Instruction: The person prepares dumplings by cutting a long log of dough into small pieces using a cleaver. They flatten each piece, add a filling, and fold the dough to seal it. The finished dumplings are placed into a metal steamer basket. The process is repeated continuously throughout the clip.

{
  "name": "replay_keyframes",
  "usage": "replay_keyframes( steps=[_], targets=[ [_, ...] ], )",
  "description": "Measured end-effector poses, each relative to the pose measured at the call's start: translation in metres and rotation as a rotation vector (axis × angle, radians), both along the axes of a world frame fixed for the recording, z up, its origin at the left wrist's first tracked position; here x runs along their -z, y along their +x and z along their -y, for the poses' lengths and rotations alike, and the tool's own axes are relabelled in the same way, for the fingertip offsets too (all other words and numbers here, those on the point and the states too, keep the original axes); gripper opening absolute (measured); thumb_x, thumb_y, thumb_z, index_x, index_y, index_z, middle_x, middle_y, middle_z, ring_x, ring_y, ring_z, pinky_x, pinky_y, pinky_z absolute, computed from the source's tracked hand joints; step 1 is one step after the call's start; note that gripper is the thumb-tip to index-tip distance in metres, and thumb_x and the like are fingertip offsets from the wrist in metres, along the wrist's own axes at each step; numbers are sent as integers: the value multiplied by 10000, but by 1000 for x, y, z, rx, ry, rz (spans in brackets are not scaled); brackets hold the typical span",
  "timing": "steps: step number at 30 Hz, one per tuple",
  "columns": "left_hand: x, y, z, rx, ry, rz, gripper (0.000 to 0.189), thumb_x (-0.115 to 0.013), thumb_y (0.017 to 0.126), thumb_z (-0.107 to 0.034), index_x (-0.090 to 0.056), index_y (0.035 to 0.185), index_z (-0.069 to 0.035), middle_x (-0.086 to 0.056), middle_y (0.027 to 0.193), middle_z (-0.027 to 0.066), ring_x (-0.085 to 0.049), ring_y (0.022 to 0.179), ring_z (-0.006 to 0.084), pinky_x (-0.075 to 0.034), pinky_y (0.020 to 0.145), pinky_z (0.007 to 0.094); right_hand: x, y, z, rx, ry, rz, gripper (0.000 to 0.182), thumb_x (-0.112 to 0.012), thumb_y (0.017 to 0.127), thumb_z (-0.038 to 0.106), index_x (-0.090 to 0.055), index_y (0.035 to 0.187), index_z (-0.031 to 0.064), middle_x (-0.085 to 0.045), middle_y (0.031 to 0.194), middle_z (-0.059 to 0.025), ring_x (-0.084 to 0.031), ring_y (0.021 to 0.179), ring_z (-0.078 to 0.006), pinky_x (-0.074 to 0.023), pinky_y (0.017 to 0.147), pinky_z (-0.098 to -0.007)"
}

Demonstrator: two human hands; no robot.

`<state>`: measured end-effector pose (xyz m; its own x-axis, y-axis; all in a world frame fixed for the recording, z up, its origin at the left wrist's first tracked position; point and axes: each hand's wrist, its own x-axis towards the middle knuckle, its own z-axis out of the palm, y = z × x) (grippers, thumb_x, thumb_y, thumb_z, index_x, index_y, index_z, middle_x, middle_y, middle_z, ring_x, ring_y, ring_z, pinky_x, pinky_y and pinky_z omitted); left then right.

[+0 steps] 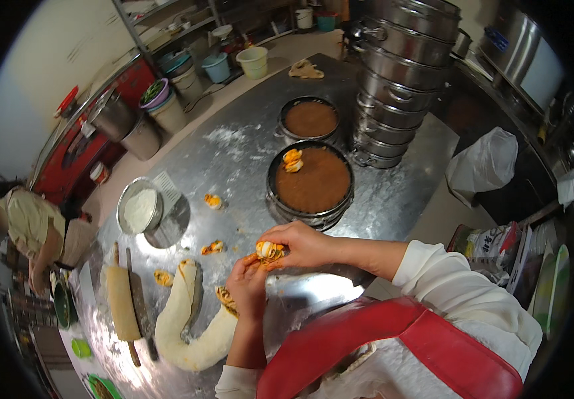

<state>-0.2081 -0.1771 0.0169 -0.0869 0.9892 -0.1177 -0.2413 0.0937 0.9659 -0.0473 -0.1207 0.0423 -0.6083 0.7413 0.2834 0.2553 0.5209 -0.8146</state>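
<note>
A twisted, layered dough roll [269, 251] with orange filling is pinched between both hands above the steel table. My right hand [299, 244] holds it from the right. My left hand [247, 287] grips its lower left side, the fingertips stained orange. Close by my left wrist lies a thick U-shaped dough log [187, 344], its cut ends showing orange filling. Three cut pieces lie to the left: one dough piece [212, 201], a flatter dough piece [212, 247] and another dough piece [163, 278]. One shaped roll [292, 160] sits on the brown liner of the nearer steamer tray [312, 189].
Another lined steamer tray [311, 119] stands behind, beside a tall stack of steel steamers [392, 85]. A flour bowl [140, 207], a rolling pin [123, 304] and a dark flat bar [140, 304] are on the left. A person [32, 224] stands beyond the table's left edge.
</note>
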Motion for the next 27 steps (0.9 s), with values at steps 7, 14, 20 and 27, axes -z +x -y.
replay_keyframes(
  steps=[7, 14, 20, 27],
  targets=[
    [5, 43, -70, 192, 219, -227, 155, -624, 716, 37, -567, 861, 35, -555, 845, 56, -532, 774, 106, -440, 659, 223, -26, 55, -42, 124, 36, 124, 340, -745, 600, 214, -613, 851, 25, -606, 804, -163, -588, 768, -324, -462, 666, -363],
    [1, 79, -90, 326, 110, -140, 341, -570, 757, 87, -443, 1070, 44, -532, 868, 84, -563, 756, 147, -491, 680, 254, 9, 119, -104, 580, 256, 160, 327, -746, 597, 163, -591, 847, 19, -583, 825, -131, -543, 807, -297, -440, 723, -355],
    [10, 72, -74, 290, 112, -63, 277, -566, 779, 56, -460, 1035, 53, -562, 811, 106, -574, 696, 146, -496, 637, 259, 26, 121, -116, 641, 214, 352, 377, -767, 567, 220, -620, 877, 65, -606, 833, -111, -540, 846, -302, -436, 750, -374],
    [5, 50, -42, 215, 4, -40, 260, -571, 782, 37, -485, 1028, 40, -570, 802, 93, -577, 695, 147, -492, 629, 263, 21, 125, -120, 546, 238, 430, 527, -762, 583, 266, -581, 1026, 46, -588, 996, -131, -536, 950, -307, -432, 803, -369]
  ],
)
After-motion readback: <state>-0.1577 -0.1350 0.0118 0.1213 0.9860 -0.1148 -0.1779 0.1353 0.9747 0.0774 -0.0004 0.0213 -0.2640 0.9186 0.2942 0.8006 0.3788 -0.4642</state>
